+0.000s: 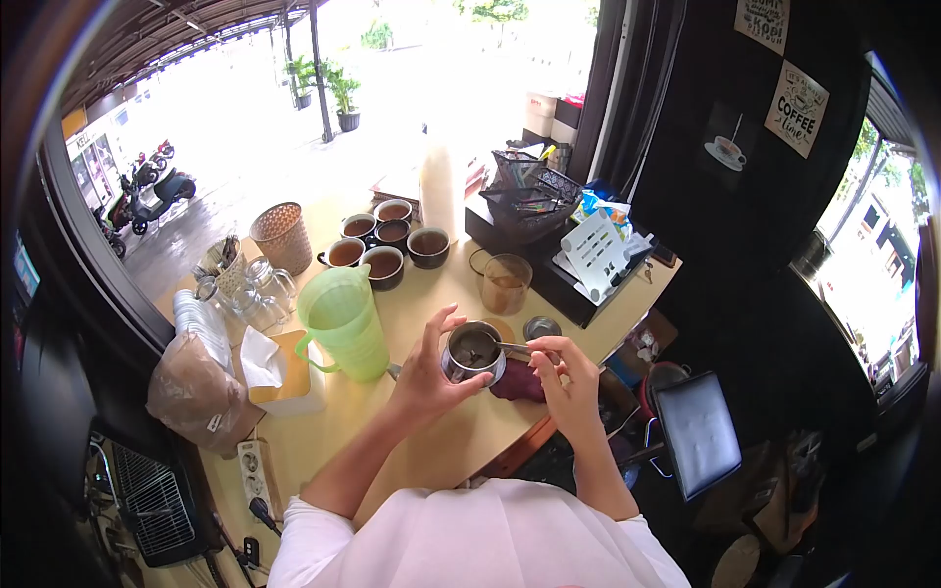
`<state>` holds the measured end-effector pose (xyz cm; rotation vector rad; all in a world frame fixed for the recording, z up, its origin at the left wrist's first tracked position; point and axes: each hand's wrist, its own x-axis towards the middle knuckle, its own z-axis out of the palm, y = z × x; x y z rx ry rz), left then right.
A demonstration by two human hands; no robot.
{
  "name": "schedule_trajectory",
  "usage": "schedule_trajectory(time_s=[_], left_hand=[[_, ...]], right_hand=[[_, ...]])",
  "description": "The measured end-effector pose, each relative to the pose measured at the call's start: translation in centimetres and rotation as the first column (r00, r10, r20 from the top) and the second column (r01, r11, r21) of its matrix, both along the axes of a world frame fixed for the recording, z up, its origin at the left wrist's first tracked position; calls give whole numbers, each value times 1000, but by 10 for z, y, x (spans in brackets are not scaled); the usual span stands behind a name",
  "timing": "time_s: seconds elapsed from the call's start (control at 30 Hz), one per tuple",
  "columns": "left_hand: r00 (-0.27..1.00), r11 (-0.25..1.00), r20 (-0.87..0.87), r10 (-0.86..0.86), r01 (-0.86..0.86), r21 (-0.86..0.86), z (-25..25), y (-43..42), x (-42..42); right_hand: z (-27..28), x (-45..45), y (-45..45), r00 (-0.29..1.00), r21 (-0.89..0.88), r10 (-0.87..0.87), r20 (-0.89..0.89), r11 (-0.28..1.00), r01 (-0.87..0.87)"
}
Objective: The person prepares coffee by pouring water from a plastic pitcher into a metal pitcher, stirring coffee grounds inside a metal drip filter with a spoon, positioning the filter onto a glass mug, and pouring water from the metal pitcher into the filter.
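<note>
My left hand (433,370) is curved around the side of a small round metal cup (457,373), thumb in front and fingers behind. Inside the cup some dark contents show, too small to name. My right hand (567,384) pinches the handle of a metal spoon (512,346), whose other end reaches into the cup. Under and beside the cup lies a dark red cloth (522,380). Behind it stand a glass jug (507,285) with brown residue and a small round metal lid or dish (541,328). A light green plastic pitcher (345,323) is left of my left hand.
Several dark cups (383,267) of brown liquid stand at the back of the table (417,461). Glass mugs (263,292), a woven basket (282,238) and a tissue box (284,370) are at left. A black organizer basket (532,188) and white card (592,253) are at right.
</note>
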<state>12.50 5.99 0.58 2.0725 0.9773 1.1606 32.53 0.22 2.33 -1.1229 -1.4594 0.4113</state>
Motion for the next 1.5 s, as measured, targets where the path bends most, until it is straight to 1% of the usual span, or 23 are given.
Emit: schedule_trajectory(time_s=[0.07,0.2,0.3,0.4,0.57,0.67,0.8,0.97,1.07,1.2,1.27,1.37,1.5], left_hand=[[1000,999,20,-2,3,-54,-2,2,0],[1000,999,14,1,-1,-50,1,1,2],[1000,997,30,2,0,-73,2,2,4],[1000,998,29,5,-3,-70,0,4,5],[998,997,66,-1,6,-76,-1,7,7],[997,1000,75,15,-13,-24,-2,11,7],[997,1000,74,10,-8,-27,6,11,8],[998,999,60,-17,21,-51,10,8,7],[998,1000,54,-8,10,-21,8,7,8],[999,1000,39,-9,10,-26,11,5,7],[1000,1000,28,4,-4,7,11,6,6],[1000,1000,22,-7,7,-12,17,3,5],[998,997,65,-12,17,-71,20,3,4]], right_hand=[[-1,0,0,1000,-21,17,-25,1000,-18],[-1,1,-1,996,-126,63,-57,990,-70],[-7,0,4,992,-43,74,-98,996,-79],[-4,3,0,994,-138,91,-61,986,-99],[-4,5,1,995,-131,99,-33,986,-103],[-2,5,0,994,-100,106,-14,989,-106],[7,2,-3,994,-60,102,-45,993,-104],[6,7,-4,993,-37,120,8,992,-119],[5,9,-3,990,-17,143,16,990,-143],[8,9,-7,986,-9,159,45,987,-159],[10,9,-8,985,-37,169,25,985,-168],[14,8,-9,986,-76,168,17,983,-167],[18,5,-10,987,-95,158,17,983,-156]])
